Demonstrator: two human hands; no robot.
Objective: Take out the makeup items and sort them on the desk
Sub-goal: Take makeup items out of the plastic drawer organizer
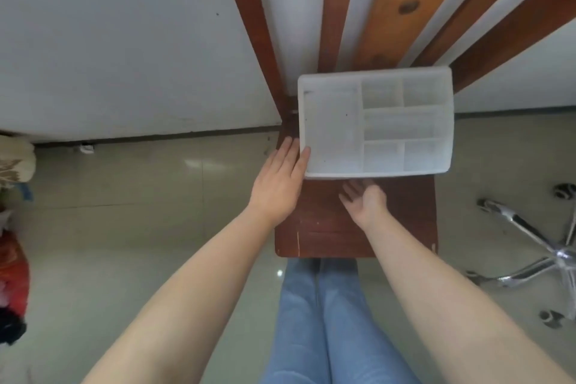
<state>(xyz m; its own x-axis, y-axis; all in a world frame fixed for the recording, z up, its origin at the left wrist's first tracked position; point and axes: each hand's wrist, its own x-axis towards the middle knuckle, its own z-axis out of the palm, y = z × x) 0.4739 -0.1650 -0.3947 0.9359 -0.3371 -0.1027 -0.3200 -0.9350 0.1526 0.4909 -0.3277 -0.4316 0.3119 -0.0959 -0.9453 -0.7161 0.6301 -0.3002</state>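
Observation:
A white plastic organizer tray (448, 121) with several compartments sits on the seat of a brown wooden chair (324, 227). No makeup shows inside the tray. My left hand (277, 181) lies flat with straight fingers, and its fingertips touch the tray's near left corner. My right hand (364, 196) is just below the tray's front edge, palm turned up, fingers relaxed and holding nothing.
The chair's back slats (336, 9) rise against a white wall. A chrome swivel-chair base (536, 243) with castors stands on the tiled floor at the right. Red and patterned cloth items (12, 274) lie at the far left. My legs in blue jeans (318, 321) are below the seat.

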